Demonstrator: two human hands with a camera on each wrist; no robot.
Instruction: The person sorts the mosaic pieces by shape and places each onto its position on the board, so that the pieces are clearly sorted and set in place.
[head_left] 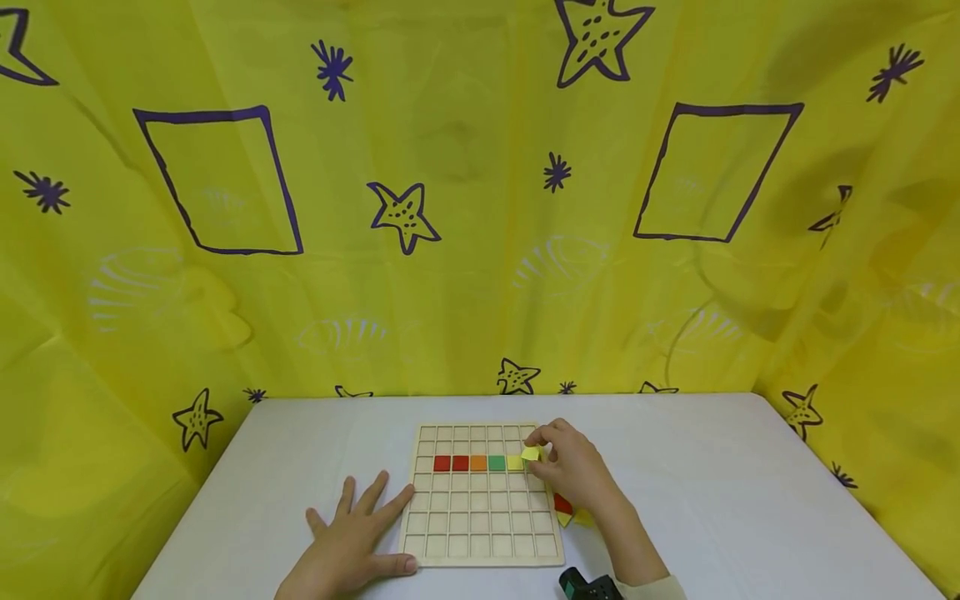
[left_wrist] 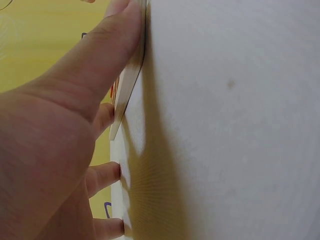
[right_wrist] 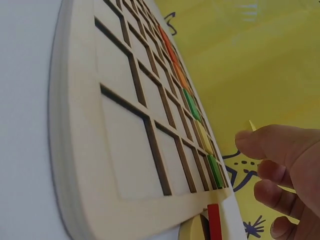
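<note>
Pinches a yellow tile (head_left: 531, 453) in the right hand (head_left: 573, 462), over the right end of the second row from the far side of the wooden grid board (head_left: 480, 562). Rests the left hand (head_left: 351, 537) with fingers spread at the board's left edge, thumb against its near left corner. Shows red, orange, green and yellow tiles (head_left: 478, 463) in that row, and loose pieces (head_left: 562, 504) just right of the board.
</note>
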